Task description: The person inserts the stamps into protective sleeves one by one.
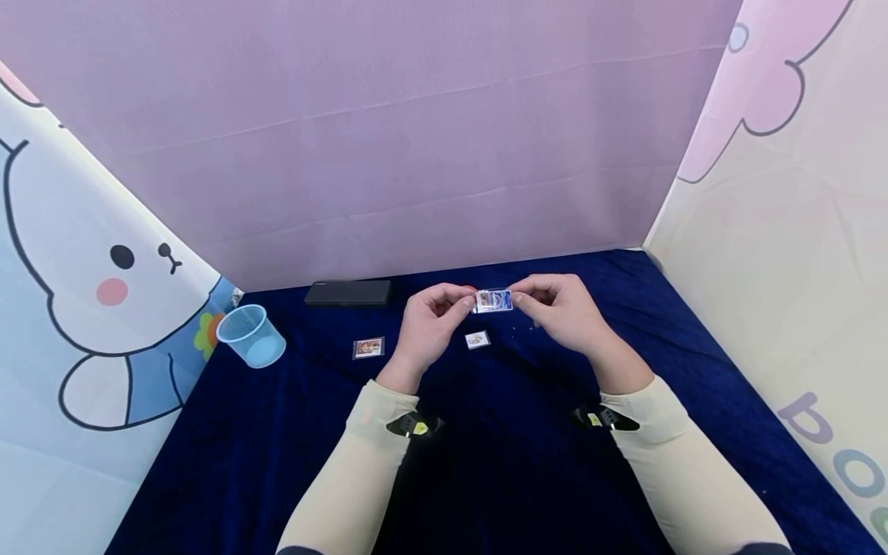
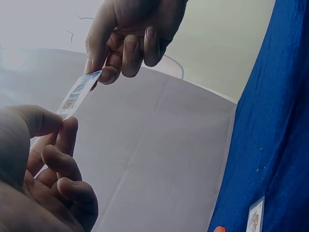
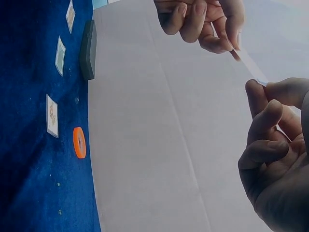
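Observation:
A small blue-and-white printed card (image 1: 494, 301) is held up above the dark blue cloth. My left hand (image 1: 432, 327) pinches its left end between thumb and index finger, while my right hand (image 1: 565, 314) pinches the opposite end the same way. In the left wrist view the card (image 2: 79, 94) slants between both hands, its printed face showing. From the right wrist the card (image 3: 251, 66) appears nearly edge-on. Below the hands lies a small card (image 1: 477, 339) with a pale border. Another sleeved card (image 1: 368, 348) rests left of my left hand.
At the back left lies a black case (image 1: 348, 294). A light blue plastic cup (image 1: 251, 336) stands by the left wall panel. The right wrist view shows an orange ring (image 3: 79, 142) near the back wall and a further card (image 3: 60, 56) on the cloth.

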A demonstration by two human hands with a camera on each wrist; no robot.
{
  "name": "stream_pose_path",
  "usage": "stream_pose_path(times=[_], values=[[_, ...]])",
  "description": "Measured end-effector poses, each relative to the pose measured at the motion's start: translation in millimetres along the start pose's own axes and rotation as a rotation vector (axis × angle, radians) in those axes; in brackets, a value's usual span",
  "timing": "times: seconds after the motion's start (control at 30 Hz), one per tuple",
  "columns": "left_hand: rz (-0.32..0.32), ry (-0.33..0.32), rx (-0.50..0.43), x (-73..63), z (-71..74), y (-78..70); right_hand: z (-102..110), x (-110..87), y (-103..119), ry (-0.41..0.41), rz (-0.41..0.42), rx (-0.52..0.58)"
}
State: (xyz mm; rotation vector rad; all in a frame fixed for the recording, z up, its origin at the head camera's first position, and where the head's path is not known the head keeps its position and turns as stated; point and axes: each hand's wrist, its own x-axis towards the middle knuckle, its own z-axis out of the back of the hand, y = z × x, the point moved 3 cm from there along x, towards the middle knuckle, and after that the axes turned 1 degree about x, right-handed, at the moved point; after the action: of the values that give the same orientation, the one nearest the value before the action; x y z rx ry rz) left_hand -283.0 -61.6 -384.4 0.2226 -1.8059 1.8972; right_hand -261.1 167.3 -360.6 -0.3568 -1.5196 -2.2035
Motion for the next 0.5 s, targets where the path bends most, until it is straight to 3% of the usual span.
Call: stream_pose_path(times=[0.5], values=[[0.019,-0.006,-0.001,0.3,-4.7,-2.0,0.6,0.0,0.3,-0.002,0.008,-0.005]])
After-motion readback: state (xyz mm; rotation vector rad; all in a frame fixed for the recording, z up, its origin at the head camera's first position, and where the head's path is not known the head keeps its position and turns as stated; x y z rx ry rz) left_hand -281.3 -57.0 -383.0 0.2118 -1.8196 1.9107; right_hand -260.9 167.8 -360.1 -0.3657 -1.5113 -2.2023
